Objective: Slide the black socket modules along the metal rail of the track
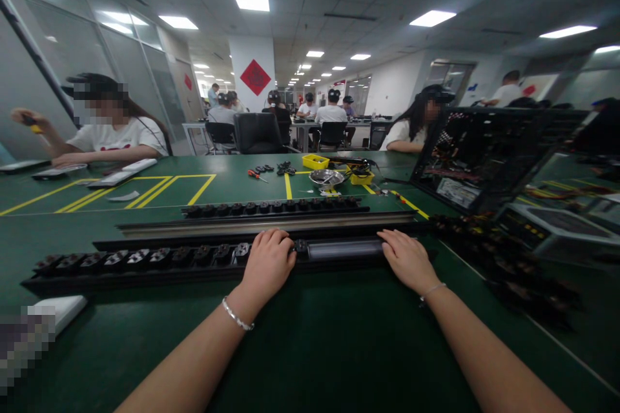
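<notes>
A long black power strip housing (345, 249) lies across the green table in front of me. A row of black socket modules (181, 254) sits in its left and middle part; the right stretch shows a bare grey inside. My left hand (267, 261) is closed over the row near the middle, its fingertips by the last socket module (301, 248). Farther right, my right hand (407, 259) grips the housing, fingers over its top; the thumb is hard to make out. Behind lie a long metal-and-black rail (261, 226) and a second socket strip (276, 208).
Loose dark socket modules (513, 264) are heaped at right, near a power supply box (552, 226) and open computer case (465, 161). Farther back are a metal bowl (327, 178), yellow tray (314, 162) and screwdriver (256, 175). Co-workers (121, 129) sit around.
</notes>
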`<state>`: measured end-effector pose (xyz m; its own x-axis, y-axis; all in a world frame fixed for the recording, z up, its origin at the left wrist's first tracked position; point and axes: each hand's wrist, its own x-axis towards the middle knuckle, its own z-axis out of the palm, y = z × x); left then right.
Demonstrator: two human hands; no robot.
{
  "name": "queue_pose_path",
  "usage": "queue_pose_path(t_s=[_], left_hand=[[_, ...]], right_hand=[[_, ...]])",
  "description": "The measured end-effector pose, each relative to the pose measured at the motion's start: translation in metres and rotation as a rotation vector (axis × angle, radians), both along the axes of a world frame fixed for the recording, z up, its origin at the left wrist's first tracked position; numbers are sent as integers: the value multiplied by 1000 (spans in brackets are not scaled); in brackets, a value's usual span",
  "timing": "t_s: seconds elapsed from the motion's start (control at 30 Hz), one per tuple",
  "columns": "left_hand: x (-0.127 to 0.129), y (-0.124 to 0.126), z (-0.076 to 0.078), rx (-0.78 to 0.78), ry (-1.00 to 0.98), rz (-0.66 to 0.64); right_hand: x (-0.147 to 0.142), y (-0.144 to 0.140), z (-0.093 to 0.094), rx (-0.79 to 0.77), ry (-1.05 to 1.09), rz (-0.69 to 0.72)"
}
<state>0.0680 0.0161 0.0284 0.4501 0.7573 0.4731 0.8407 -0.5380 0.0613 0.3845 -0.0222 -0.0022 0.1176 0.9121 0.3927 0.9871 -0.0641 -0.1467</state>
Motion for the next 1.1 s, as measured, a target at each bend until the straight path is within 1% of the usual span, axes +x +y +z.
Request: queue_pose_path(t_s=[0.3,0.67,0.93,1.1], left_hand=[[2,-1,1,7,15,-8],[5,-3,2,8,30,-32],[8,-5,-3,11,4,-55],[9,-6,-4,5,6,-63]], right_hand=[[-3,-2,4,-12,-3,-16],[-3,-2,3,-5,-1,-16],[-1,-1,0,18,-6,-9],[-1,-1,2,-11,3,-17]])
